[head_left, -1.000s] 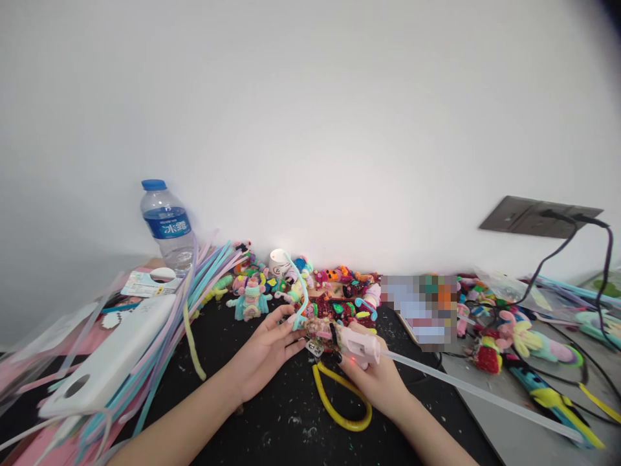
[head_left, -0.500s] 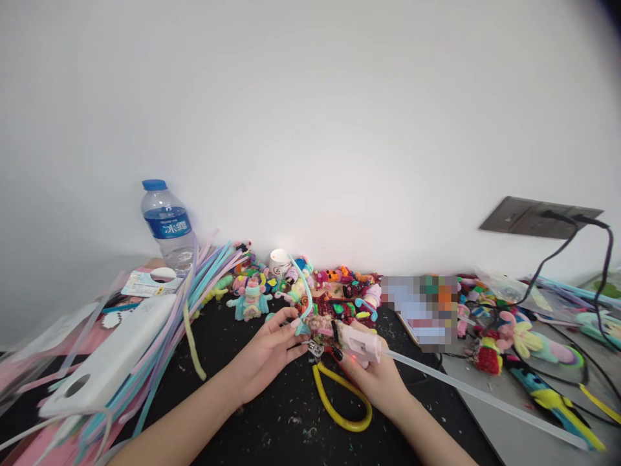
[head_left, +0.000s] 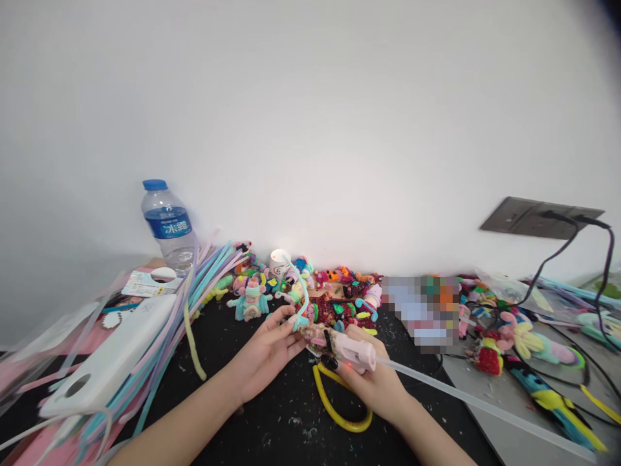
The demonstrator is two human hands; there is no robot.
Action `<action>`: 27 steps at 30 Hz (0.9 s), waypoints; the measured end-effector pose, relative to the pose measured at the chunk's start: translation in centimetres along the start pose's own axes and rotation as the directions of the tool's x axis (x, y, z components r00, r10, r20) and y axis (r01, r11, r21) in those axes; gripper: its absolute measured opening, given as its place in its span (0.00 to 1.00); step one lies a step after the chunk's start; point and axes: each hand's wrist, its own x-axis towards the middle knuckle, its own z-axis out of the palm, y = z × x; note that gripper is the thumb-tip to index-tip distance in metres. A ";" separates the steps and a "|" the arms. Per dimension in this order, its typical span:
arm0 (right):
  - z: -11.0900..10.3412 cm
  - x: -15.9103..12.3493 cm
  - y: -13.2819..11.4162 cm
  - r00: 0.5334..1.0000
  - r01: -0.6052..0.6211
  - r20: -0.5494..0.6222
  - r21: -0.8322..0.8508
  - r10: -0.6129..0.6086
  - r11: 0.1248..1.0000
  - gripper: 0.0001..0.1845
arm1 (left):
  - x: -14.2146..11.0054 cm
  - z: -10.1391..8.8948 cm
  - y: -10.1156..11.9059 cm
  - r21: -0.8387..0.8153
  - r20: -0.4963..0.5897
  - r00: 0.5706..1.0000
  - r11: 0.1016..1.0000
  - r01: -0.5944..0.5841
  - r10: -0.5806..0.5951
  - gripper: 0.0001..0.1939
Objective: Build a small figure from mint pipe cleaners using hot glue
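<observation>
My right hand (head_left: pixel 371 375) is closed round a pale pink hot glue gun (head_left: pixel 356 351). A long translucent glue stick (head_left: pixel 466 396) sticks out of its back end, and a small red light glows near its grip. The gun's fuzz-covered front points left, at my left hand (head_left: pixel 274 353). Between thumb and fingertips, my left hand pinches a light blue pipe cleaner (head_left: pixel 305 294) that curves upward. The gun's tip is at or very close to the pinched end; contact is unclear. Under the gun lie yellow-handled pliers (head_left: pixel 342 424), their jaws mostly hidden.
Several fuzzy pipe-cleaner figures (head_left: pixel 251 301) and a paper cup (head_left: pixel 280 262) line the wall. Left are a water bottle (head_left: pixel 167 223), a bundle of pipe cleaners (head_left: pixel 160 362) and a white case-like object (head_left: pixel 109 353). Black cables run from a wall socket (head_left: pixel 538 217) at right.
The glue gun and my right hand have shifted slightly left, covering the pliers' jaws. The pinched pipe cleaner has moved a little left and down.
</observation>
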 end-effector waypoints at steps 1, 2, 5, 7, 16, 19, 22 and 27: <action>0.0 0.0 0.0 1.000 0.000 0.007 -0.001 0.000 1.000 0.11 | 0.0 0.0 0.0 0.001 -0.004 1.000 1.000 -0.003 0.003 0.09; 0.0 0.0 -0.1 1.000 0.004 0.008 -0.003 -0.004 1.000 0.11 | 0.0 0.1 0.0 0.002 -0.005 1.000 1.000 -0.004 0.004 0.10; 0.0 0.0 0.1 1.000 -0.005 -0.014 -0.008 0.005 1.000 0.11 | 0.0 0.1 0.0 0.000 0.007 1.000 1.000 -0.012 0.012 0.09; 0.1 -0.1 0.2 0.999 -0.028 -0.046 0.000 0.028 1.000 0.10 | -0.1 0.1 0.0 0.000 0.009 1.000 1.000 -0.015 0.015 0.08; 0.4 -0.6 0.8 0.986 -0.081 -0.146 0.007 0.081 0.997 0.08 | -0.2 0.1 0.2 0.085 -0.047 0.999 0.996 0.012 -0.008 0.07; 0.4 -0.5 0.9 0.987 -0.079 -0.137 0.011 0.080 0.997 0.09 | -0.2 0.0 0.2 0.118 -0.053 0.999 0.993 0.011 -0.005 0.06; 0.3 -0.4 0.7 0.988 -0.071 -0.140 0.002 0.071 0.997 0.08 | -0.3 0.0 0.2 0.127 -0.067 0.998 0.992 0.006 0.003 0.06; 0.1 -0.4 0.4 0.992 -0.016 -0.124 -0.029 0.013 0.999 0.07 | -0.3 0.3 0.0 0.093 -0.113 0.993 0.996 -0.007 0.017 0.06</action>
